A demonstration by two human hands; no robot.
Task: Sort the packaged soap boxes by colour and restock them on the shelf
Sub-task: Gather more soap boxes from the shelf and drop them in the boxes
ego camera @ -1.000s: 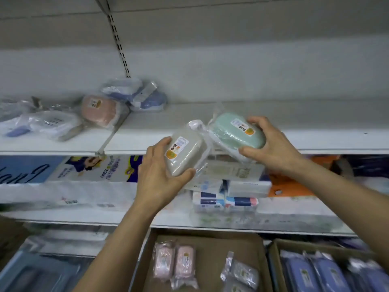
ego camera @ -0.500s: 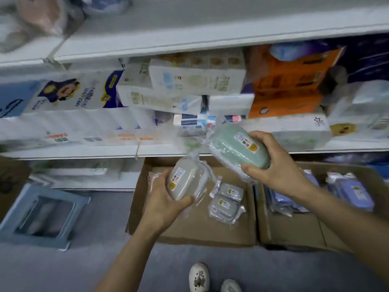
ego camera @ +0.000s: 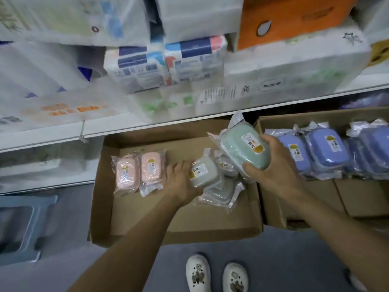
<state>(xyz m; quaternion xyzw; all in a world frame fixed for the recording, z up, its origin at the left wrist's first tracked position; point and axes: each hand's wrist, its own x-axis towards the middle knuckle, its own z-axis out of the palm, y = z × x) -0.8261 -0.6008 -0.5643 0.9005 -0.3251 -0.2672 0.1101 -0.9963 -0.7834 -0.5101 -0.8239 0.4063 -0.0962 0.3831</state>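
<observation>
My left hand (ego camera: 182,182) grips a grey wrapped soap box (ego camera: 203,172) low inside the left cardboard box (ego camera: 105,186), right over other grey soap boxes (ego camera: 221,191) lying there. My right hand (ego camera: 273,169) holds a green wrapped soap box (ego camera: 244,148) above the box's right wall. Two pink soap boxes (ego camera: 139,170) lie side by side at the left of the same cardboard box. Several blue soap boxes (ego camera: 328,150) fill the right cardboard box (ego camera: 273,207).
A white shelf edge (ego camera: 147,125) runs just above the boxes, stacked with tissue packs (ego camera: 168,64) and an orange pack (ego camera: 294,17). A grey-blue plastic frame (ego camera: 19,228) lies on the floor at the left. My white shoes (ego camera: 216,272) stand below the boxes.
The view has tipped down from the upper shelf to the floor boxes. Both hands have come down with their soap boxes, the left one into the cardboard box.
</observation>
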